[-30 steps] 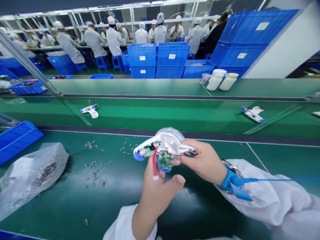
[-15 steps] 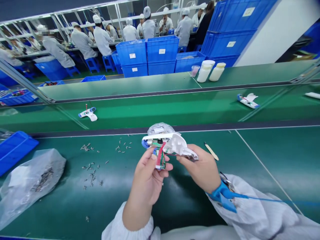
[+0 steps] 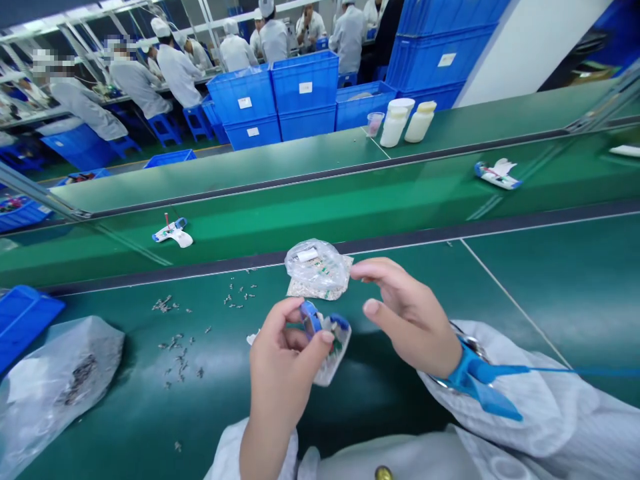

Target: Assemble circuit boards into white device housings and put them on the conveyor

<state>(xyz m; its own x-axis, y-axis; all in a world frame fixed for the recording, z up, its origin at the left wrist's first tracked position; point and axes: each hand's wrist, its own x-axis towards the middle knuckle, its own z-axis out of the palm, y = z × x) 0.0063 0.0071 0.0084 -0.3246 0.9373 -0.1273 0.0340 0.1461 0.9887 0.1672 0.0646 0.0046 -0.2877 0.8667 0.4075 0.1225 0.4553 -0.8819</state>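
My left hand (image 3: 287, 363) grips an opened white-and-blue handheld device (image 3: 333, 357), tilted, with a bit of green circuit board visible inside its shell. The fingers and thumb hide part of it. To its right, my right hand (image 3: 407, 313) is held in the air with thumb and fingers apart and nothing between them. A blue wrist strap (image 3: 480, 377) with a cord circles that wrist. Just beyond both hands lies a clear plastic bag (image 3: 317, 267) of small parts. A small white piece (image 3: 253, 338) shows beside the left hand's knuckles.
Small metal parts (image 3: 180, 363) are scattered on the green bench, left of my hands. A larger bag of metal parts (image 3: 83, 373) and a blue bin (image 3: 25, 320) sit farther left. Similar opened devices (image 3: 173, 231) lie on the green belt beyond. White bottles (image 3: 395, 123) stand behind it.
My right hand has let go of the device and opened. My left hand has turned the device and brought it lower. The bag behind is now uncovered, and the view has tilted.
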